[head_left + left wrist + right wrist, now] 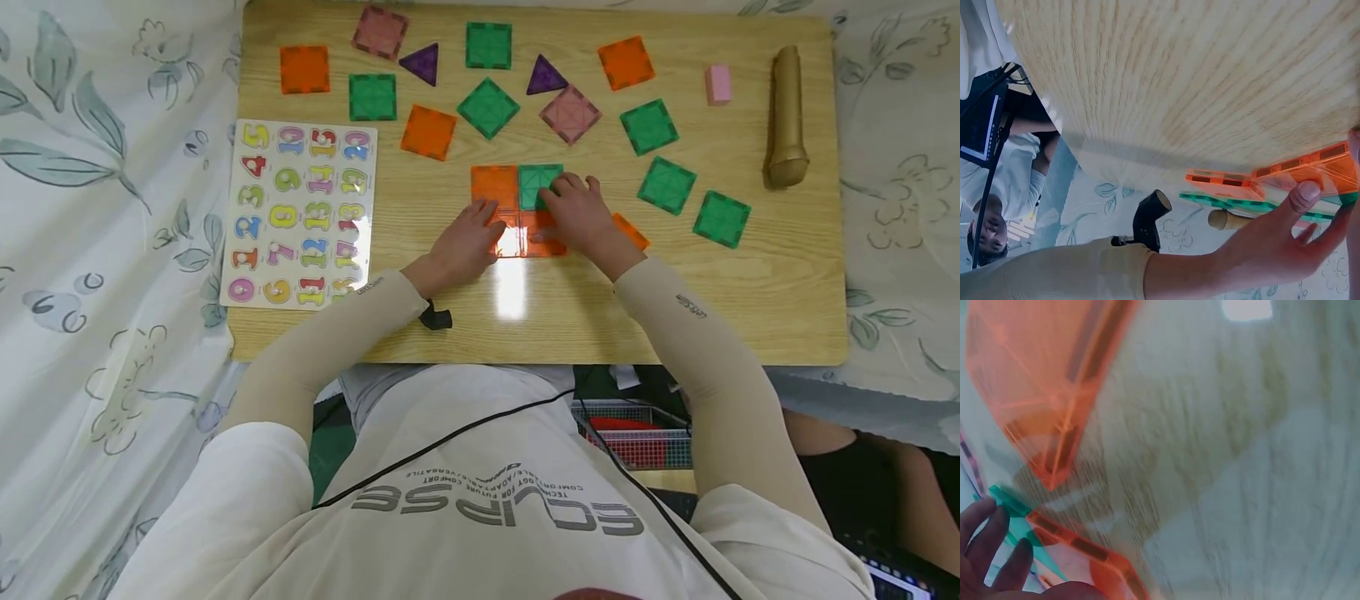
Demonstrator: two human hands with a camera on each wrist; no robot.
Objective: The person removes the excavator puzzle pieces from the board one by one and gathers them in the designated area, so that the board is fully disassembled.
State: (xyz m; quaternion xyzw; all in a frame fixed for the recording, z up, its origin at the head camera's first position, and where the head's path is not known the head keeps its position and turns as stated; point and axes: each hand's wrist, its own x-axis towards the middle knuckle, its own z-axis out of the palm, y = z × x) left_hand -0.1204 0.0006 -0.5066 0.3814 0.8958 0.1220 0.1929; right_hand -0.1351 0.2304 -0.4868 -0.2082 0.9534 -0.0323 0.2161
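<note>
Head view: our left hand [462,242] and right hand [583,215] rest unclenched fingers [476,214] on four abutting tiles [519,208], which uneven pressure might push askew.

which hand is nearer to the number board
The left. The left hand is right of the number board, with a gap between; the right hand is farther right, beyond the left hand.

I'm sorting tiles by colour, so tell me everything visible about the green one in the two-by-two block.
The green tile is square, translucent and plastic-looking, with faint lines across its face. It appears to lie flat on the tabletop, as the far-right piece of the block. Its left edge meets one orange tile; its near edge meets a second orange tile. The right hand touches it with its fingers, partly hiding its right side.
</note>
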